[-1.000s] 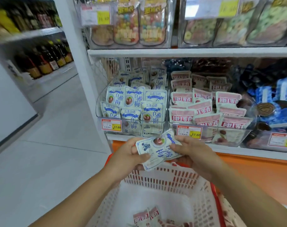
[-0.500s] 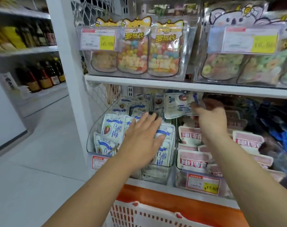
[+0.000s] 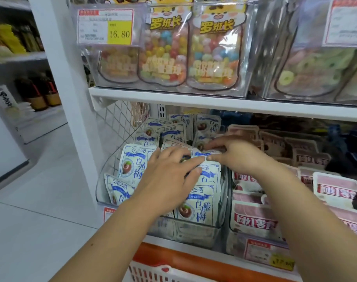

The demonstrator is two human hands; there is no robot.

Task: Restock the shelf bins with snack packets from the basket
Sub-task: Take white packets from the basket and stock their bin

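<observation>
A clear shelf bin (image 3: 196, 233) on the lower shelf holds several white-and-blue plum snack packets (image 3: 198, 206). My left hand (image 3: 169, 178) lies flat on the packets in the bin's middle, fingers straight. My right hand (image 3: 234, 155) is further back over the same bin and pinches the top edge of one white-and-blue packet (image 3: 204, 154) between thumb and fingers. That packet sits among the others in the bin. The rim of the white basket (image 3: 153, 271) shows at the bottom edge, its contents hidden.
A second clear bin (image 3: 255, 251) to the right holds several pink packets. The shelf board (image 3: 214, 102) above carries bins of candy bags. A white post (image 3: 65, 98) stands at the left, with open floor (image 3: 41, 200) beyond. An orange panel (image 3: 183, 259) runs below the shelf.
Both hands rose from above the basket to the blue packet bin. My right hand brought the packet down from high at the back into the bin, and my left hand pressed onto the packets.
</observation>
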